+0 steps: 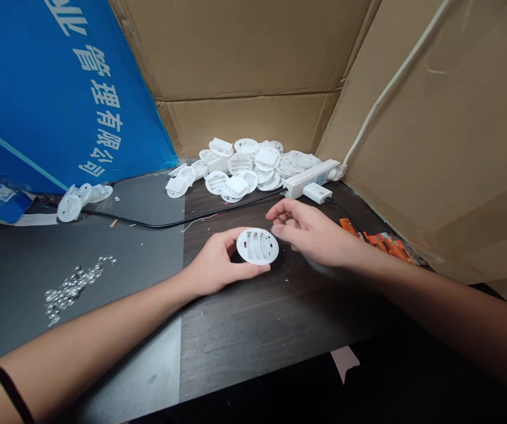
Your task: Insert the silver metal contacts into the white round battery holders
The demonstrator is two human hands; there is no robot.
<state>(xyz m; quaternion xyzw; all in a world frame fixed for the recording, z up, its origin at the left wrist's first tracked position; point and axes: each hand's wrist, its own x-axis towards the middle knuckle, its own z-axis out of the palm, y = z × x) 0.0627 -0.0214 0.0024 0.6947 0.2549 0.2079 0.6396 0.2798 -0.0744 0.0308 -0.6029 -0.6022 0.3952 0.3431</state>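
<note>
- We count two hands: the left hand (218, 262) holds one white disc (257, 246) by its rim, thumb below and fingers behind.
- We see the right hand (310, 232) just beside that disc, at 2 o'clock from it, thumb and fingertips drawn narrow; we cannot tell whether they pinch something thin.
- From the held disc, we find one power strip (312, 176) between 1 and 2 o'clock, and one white adapter (317, 193) touching its near side.
- At 10 o'clock we make out at least three loose discs (70, 206).
- Toward 12 o'clock we count well over a dozen in a disc pile (239, 168); they overlap, so the exact number escapes us.
- Between 8 and 9 o'clock lie dozens of clear pieces (70, 291), too small for us to count.
- At 3 o'clock we see several orange strips (385, 242), partly hidden behind the right forearm.
- We see one dark band (5, 380) on the left forearm, cut off by the edge.
</note>
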